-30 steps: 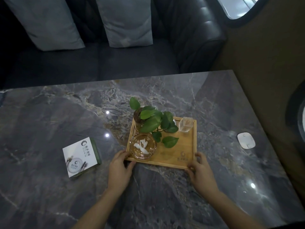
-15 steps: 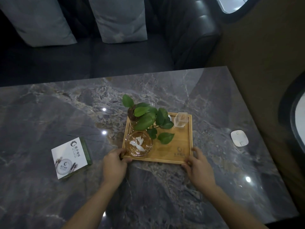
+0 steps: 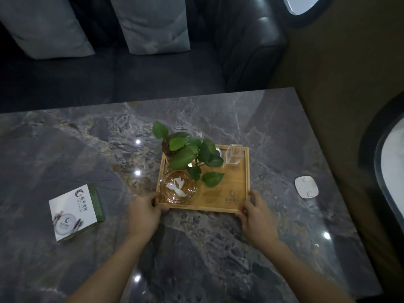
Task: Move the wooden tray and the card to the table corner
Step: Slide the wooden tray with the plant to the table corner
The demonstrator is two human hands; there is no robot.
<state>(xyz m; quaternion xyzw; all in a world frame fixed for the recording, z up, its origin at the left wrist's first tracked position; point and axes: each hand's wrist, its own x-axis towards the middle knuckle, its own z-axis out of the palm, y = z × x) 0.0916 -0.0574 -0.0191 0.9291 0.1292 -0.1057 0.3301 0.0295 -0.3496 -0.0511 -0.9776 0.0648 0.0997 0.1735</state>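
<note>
- Head view: left hand (image 3: 143, 212) and right hand (image 3: 258, 217) each grip a near corner of the wooden tray (image 3: 227, 193), mid-worktop (image 3: 65, 149), short of any corner.
- The card (image 3: 73, 212) lies untouched, well left of the left hand; both moves remain.

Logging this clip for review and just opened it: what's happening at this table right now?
A person grips the near corners of the wooden tray with the left hand and right hand. The tray sits mid-table on the marble table, carrying a leafy plant, a glass bowl and a clear cup. The card lies untouched to the left.
</note>
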